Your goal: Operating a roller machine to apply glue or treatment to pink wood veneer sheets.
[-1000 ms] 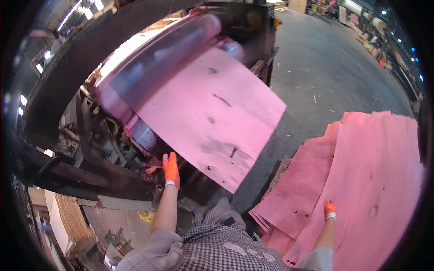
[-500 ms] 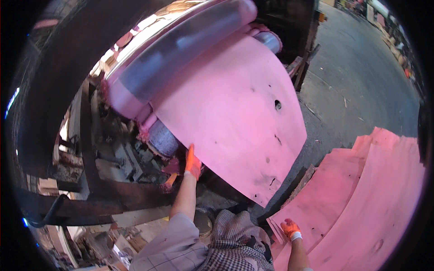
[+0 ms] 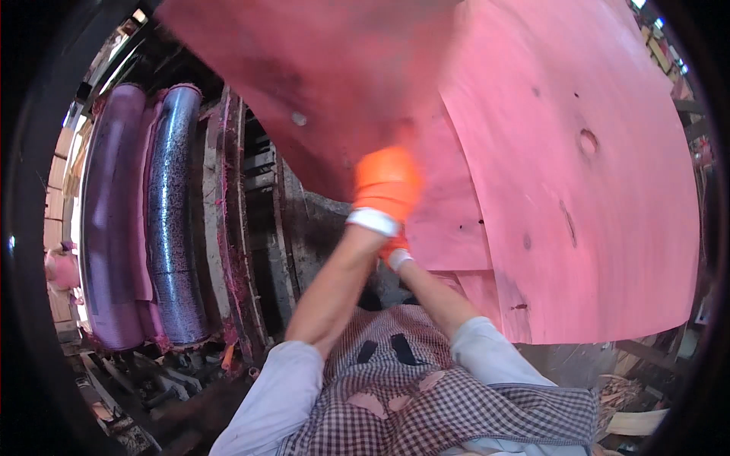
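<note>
A large pink-coated wood veneer sheet [image 3: 304, 68] hangs raised and tilted in front of me, its underside dark and blurred. My left hand [image 3: 388, 182], in an orange glove with a white cuff, is closed on this sheet; motion smears its fingers. Just behind and below its wrist is my right hand [image 3: 395, 249], also in an orange glove. It is mostly hidden by the left, so its fingers do not show. Beside both hands, on the right, lies a stack of pink veneer sheets [image 3: 563, 197] with knots and small cracks.
To the left stands a roller machine with a pink-stained roller [image 3: 114, 220] and a speckled metal roller [image 3: 176, 220]. Pink-splashed frame bars [image 3: 232, 220] run between the rollers and me. Wood scraps [image 3: 620, 395] lie at the lower right.
The sheet has come away from the rollers and swung up toward the stack on the right. My left hand has moved right, close to my right hand. My view has turned right.
</note>
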### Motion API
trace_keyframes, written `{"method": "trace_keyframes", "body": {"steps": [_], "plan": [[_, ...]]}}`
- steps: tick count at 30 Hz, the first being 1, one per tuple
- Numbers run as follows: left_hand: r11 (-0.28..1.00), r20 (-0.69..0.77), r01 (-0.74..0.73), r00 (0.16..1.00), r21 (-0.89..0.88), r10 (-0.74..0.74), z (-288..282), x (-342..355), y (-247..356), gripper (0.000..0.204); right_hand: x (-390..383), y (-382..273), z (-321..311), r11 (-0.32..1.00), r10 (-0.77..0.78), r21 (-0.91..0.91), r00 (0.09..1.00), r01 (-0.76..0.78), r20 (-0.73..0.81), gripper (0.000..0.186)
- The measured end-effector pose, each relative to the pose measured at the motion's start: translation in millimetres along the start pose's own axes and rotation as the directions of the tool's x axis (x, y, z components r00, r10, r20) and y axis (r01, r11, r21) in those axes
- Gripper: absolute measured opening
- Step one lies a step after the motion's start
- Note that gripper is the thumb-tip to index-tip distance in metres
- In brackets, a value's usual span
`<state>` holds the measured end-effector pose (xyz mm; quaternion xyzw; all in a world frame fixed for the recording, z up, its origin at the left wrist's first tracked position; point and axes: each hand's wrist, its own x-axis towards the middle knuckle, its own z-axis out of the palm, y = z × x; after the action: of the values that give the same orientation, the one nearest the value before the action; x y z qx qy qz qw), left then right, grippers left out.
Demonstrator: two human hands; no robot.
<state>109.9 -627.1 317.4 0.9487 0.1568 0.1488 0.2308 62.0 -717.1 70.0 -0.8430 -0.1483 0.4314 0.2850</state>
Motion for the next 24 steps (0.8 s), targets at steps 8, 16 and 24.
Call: {"method": "trace_keyframes", "body": {"steps": [8,16,24], "plan": [[0.709,0.34,-0.117,0.816,-0.695,0.468,121,-90,245,0.061,-98,359,-100,0.597,0.472,0.787,0.861,-0.155,-0.188,0.06],[0.735,0.441,0.231,0.891,-0.637,0.102,75,-75,150,0.045,-115,402,-136,0.4,0.611,0.81,0.784,-0.429,0.114,0.064],[0.645,-0.279,0.055,0.871,-0.762,-0.404,-63,-167,11,0.051,-124,257,-168,0.986,0.153,0.112,0.946,-0.125,-0.286,0.071]]}}
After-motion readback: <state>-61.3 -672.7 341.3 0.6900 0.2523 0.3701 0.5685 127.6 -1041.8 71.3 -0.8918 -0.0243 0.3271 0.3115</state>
